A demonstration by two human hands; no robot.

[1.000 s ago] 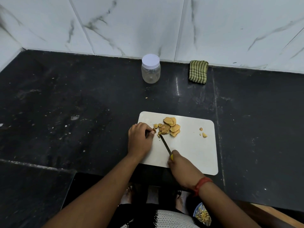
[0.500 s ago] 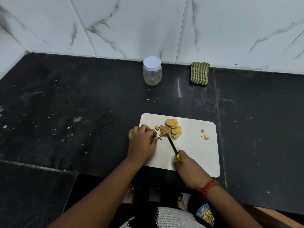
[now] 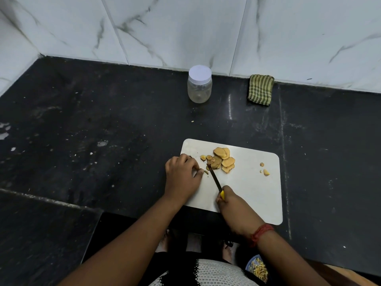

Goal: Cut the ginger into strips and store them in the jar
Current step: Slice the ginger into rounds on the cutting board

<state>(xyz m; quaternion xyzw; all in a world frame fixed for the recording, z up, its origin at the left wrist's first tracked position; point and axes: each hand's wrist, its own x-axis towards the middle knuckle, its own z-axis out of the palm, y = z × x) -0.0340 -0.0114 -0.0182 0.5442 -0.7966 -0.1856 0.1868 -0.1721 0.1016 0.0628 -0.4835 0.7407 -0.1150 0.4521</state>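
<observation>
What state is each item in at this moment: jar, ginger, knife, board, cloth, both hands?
jar: upright, lid on, looks empty
ginger slices: piled on board, not yet strips
knife: gripped, tip at the slices
cutting board: flat on counter
green cloth: folded against wall
left hand: pinching a small piece
right hand: gripping knife handle

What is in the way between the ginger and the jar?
On the black counter nothing lies between the ginger slices and the jar. But the jar's white lid is on, so that blocks the opening until it comes off.
</observation>
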